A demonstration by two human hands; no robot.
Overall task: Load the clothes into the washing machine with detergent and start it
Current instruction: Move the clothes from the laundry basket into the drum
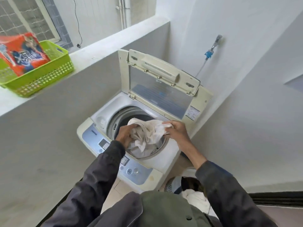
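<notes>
Closest to me, low in view, a green jacket (164,208) and two dark sleeves (101,174) reach forward over the washing machine (165,161). I see the left hand (124,134) with its fingers curled into a white cloth (149,133), gripping a bunch of it above the near left side of the drum mouth. The right hand (176,130) pinches the cloth's far right edge between thumb and fingers, above the drum's right rim. The cloth hangs bunched between both hands, its lower folds touching the pale laundry already in the drum (124,118).

The lid (160,89) stands upright along the back edge, so the round opening is free from the front and from above. The control panel (98,138) runs along the near left edge, partly under the left sleeve.

Room is tight: a grey half-wall (49,136) closes the left side, a white wall (246,112) the right, and the machine sits in the corner between them. Low on the right, between machine and wall, more clothes (195,197) lie in a heap.

The detergent pack (24,53) leans in a green basket (49,76) on the white ledge (101,45) atop the half-wall, well apart from the machine. A tap (213,46) sticks out of the right wall behind the lid.
</notes>
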